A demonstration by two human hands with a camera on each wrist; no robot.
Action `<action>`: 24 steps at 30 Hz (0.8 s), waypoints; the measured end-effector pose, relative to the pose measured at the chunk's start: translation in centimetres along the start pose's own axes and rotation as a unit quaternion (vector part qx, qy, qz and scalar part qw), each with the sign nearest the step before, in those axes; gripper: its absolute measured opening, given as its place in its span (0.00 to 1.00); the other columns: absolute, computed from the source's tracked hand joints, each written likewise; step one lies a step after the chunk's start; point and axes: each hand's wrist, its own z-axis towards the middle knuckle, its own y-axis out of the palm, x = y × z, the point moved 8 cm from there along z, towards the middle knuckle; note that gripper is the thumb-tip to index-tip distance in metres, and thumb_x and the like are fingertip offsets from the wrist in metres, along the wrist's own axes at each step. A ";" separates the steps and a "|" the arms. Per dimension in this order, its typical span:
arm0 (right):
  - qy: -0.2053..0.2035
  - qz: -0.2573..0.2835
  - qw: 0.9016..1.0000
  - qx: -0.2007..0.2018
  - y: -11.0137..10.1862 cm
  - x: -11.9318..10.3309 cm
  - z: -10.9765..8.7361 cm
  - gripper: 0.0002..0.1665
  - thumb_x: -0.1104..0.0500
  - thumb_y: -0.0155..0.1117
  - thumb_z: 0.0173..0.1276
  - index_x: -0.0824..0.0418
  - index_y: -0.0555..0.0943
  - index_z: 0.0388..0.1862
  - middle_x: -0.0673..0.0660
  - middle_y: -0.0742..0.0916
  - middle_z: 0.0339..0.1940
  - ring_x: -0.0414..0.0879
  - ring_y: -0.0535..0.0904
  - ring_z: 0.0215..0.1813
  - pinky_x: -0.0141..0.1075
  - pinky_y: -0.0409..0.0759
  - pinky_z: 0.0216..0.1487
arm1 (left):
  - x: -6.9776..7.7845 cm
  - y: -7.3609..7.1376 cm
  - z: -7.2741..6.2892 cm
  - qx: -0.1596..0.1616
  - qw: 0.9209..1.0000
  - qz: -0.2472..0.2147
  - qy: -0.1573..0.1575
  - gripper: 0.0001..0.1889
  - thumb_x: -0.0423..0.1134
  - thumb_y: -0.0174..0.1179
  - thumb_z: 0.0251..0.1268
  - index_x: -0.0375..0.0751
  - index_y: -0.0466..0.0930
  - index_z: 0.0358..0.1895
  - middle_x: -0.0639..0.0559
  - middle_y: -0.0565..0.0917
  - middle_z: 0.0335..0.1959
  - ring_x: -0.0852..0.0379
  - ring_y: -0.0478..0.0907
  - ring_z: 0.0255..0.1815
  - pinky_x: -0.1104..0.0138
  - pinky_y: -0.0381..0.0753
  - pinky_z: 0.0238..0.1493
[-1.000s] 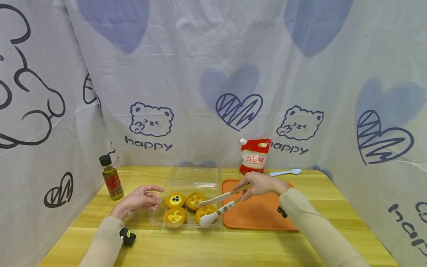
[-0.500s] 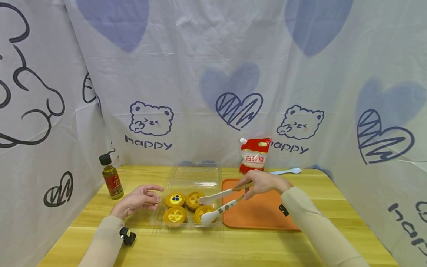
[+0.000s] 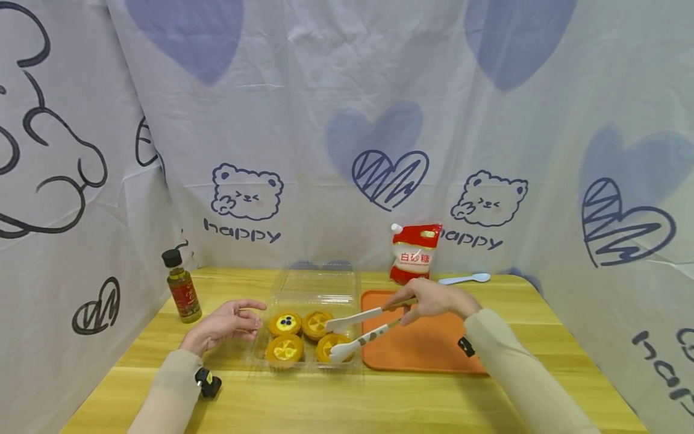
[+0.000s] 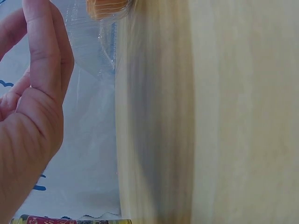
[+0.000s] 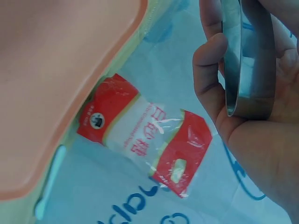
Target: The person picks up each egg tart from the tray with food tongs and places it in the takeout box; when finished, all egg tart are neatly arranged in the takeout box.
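Note:
My right hand (image 3: pixel 428 298) grips a pair of tongs (image 3: pixel 374 333) by the handle end. Its white arms stand apart over the right-hand egg tarts, the lower tip overlapping the front right tart (image 3: pixel 324 346) and the upper tip the back right tart (image 3: pixel 314 324). In the right wrist view, fingers curl round the tongs' metal bend (image 5: pixel 254 84). The tarts sit in a clear plastic box (image 3: pixel 355 361) with its lid folded back. At the left are a blueberry-topped tart (image 3: pixel 285 324) and a front tart (image 3: pixel 284 349). My left hand (image 3: pixel 225 325), fingers relaxed, is at the box's left side.
An orange tray (image 3: pixel 423 349) lies right of the box, partly under my right arm. Behind it stand a red and white sugar pouch (image 3: pixel 413 253) and a pale blue spoon (image 3: pixel 466 279). An oil bottle (image 3: pixel 184 292) is at the left. Printed cloth (image 3: pixel 314 138) encloses the table.
My right hand and the tongs have shifted slightly to the right, the lower tip sliding a little up and right over the front right tart. My left hand stays in place.

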 end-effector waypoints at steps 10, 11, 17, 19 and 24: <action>-0.025 0.055 0.997 0.046 0.9 1.4 -1.9 0.26 0.55 0.71 0.63 0.52 0.80 0.62 0.47 0.86 0.56 0.41 0.80 0.39 0.35 0.82 0.43 | 0.2 0.1 0.0 0.000 1.000 0.004 0.003 0.32 0.29 0.61 0.65 0.24 0.57 0.69 0.44 0.83 0.39 0.54 0.83 0.35 0.65 0.87 0.39; -0.025 0.060 0.996 0.053 1.0 1.6 -2.1 0.27 0.55 0.71 0.63 0.53 0.80 0.62 0.48 0.86 0.56 0.41 0.81 0.40 0.34 0.82 0.43 | 0.2 0.1 0.0 0.000 1.000 0.004 0.004 0.32 0.29 0.61 0.65 0.24 0.57 0.69 0.44 0.83 0.39 0.54 0.83 0.35 0.65 0.87 0.40; -0.001 0.094 0.991 0.095 1.5 2.8 -3.0 0.26 0.56 0.71 0.64 0.51 0.80 0.62 0.46 0.87 0.54 0.42 0.81 0.41 0.36 0.82 0.44 | 0.1 0.0 0.1 0.000 1.000 0.005 0.006 0.31 0.29 0.61 0.65 0.25 0.58 0.69 0.45 0.84 0.38 0.54 0.83 0.35 0.65 0.87 0.40; 0.007 0.099 0.989 0.110 1.6 3.2 -3.3 0.25 0.55 0.71 0.64 0.49 0.81 0.61 0.45 0.87 0.53 0.42 0.81 0.41 0.36 0.82 0.44 | 0.0 0.0 0.1 0.000 1.000 0.006 0.006 0.31 0.29 0.61 0.66 0.25 0.58 0.69 0.45 0.84 0.38 0.54 0.83 0.35 0.64 0.87 0.39; 0.022 0.109 0.984 0.136 2.2 4.1 -4.2 0.26 0.51 0.71 0.63 0.49 0.81 0.61 0.47 0.86 0.55 0.42 0.81 0.40 0.33 0.81 0.43 | 0.0 0.0 0.0 0.000 1.000 0.005 0.006 0.31 0.28 0.60 0.66 0.25 0.58 0.69 0.46 0.84 0.38 0.54 0.83 0.35 0.64 0.87 0.40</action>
